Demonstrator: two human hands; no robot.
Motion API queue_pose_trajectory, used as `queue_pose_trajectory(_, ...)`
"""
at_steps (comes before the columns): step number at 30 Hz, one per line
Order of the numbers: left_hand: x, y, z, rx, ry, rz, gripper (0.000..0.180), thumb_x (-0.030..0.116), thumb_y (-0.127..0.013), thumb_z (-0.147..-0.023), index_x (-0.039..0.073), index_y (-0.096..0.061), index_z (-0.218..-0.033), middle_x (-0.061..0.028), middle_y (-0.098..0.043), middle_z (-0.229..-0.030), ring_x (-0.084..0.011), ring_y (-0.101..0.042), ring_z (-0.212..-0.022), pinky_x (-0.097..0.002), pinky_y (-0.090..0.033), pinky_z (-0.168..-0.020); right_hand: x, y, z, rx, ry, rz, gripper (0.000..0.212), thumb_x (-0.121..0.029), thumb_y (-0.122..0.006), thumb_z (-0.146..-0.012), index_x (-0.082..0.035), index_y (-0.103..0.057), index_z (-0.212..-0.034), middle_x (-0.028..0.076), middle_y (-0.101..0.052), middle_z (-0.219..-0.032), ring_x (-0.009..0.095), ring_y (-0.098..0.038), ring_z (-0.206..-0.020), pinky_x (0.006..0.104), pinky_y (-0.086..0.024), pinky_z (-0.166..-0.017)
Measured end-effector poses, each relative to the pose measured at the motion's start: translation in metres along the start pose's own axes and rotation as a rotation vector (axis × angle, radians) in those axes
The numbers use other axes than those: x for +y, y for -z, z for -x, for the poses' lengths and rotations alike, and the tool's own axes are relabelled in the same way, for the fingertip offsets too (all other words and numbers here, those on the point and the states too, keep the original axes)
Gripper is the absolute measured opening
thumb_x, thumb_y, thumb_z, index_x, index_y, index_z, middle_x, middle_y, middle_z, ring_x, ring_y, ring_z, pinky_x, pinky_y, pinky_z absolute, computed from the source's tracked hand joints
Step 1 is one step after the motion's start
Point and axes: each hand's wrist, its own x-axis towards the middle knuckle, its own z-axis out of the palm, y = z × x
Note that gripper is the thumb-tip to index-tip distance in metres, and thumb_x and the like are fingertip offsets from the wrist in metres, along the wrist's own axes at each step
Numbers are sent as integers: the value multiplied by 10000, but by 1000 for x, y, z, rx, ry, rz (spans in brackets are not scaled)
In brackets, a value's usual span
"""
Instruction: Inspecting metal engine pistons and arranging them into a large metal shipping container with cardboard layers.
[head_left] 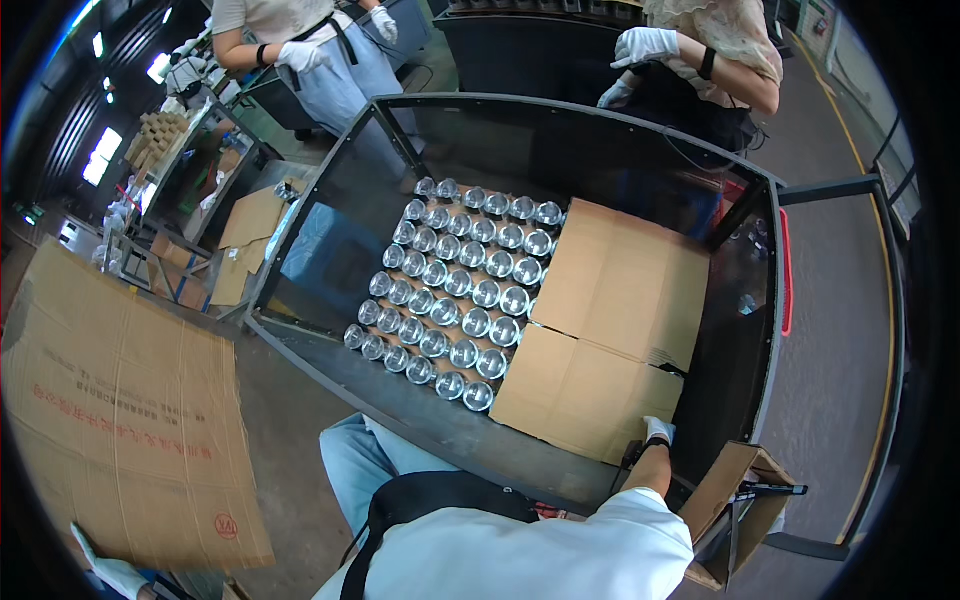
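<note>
My left hand (115, 572), in a white glove, is at the lower left with its fingers at the bottom edge of a large brown cardboard sheet (130, 400), which it grips. My right hand (657, 431), also gloved, touches the near right corner of flat cardboard pieces (590, 375) inside a dark-framed bin; how its fingers are bent is too small to make out. Beside those pieces, on the left half of the bin, rows of clear round glass jars (435, 342) stand on brown cardboard.
The bin's raised metal frame (350, 385) runs between me and the jars. An open cardboard box (735, 510) with a black object is at its near right corner. Across the bin stand two gloved people (315, 60). Shelving (190, 170) with stacked goods is at the far left.
</note>
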Motion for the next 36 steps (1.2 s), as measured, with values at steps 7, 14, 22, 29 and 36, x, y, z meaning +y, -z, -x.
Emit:
queue_pose_trajectory(7, 49, -77, 75, 171, 230, 146, 536, 284, -795, -799, -134, -672, -1111, -233, -642, -1161, -298, -574, -1024, -429, -368, -1043, 5, 32, 0, 159, 137, -136, 873, -625, -732, -728, 97, -614, -1204, 269, -630, -1258, 368, -602, -1195, 401, -484, -987)
queue_pose_trajectory(14, 8, -59, 62, -39, 360, 60, 470, 285, -403, -1010, 86, -559, -1407, -141, -504, -1465, -290, -535, -1268, -395, -363, -1137, -34, 55, 78, 174, 144, 99, 878, -744, -487, -863, 55, -639, -1196, 241, -669, -1191, 413, -637, -1104, 472, -504, -915)
queue_pose_trajectory(22, -3, -67, 75, 6, 337, 80, 452, 265, -438, -1004, 69, -573, -1388, -138, -525, -1446, -256, -526, -1275, -364, -363, -1131, -35, -46, -13, -652, 442, -433, 770, -679, -364, -978, -83, -461, -1455, 65, -590, -1362, 264, -560, -1198, 405, -446, -1020)
queue_pose_trajectory(29, -10, -71, 87, 38, 483, 179, 463, 270, -415, -1006, 61, -570, -1390, -153, -541, -1425, -270, -565, -1221, -369, -413, -1088, -105, -105, 112, -196, 698, -14, 835, -696, -377, -955, 5, -487, -1396, 237, -650, -1210, 375, -639, -1068, 464, -464, -960)
queue_pose_trajectory(36, -16, -28, 107, 91, 455, 42, 463, 224, -396, -998, 57, -560, -1397, -159, -538, -1427, -260, -570, -1216, -366, -409, -1093, -111, -90, 219, -133, 568, -347, 829, -684, -404, -959, 89, -699, -1019, 232, -722, -966, 357, -671, -918, 407, -502, -846)
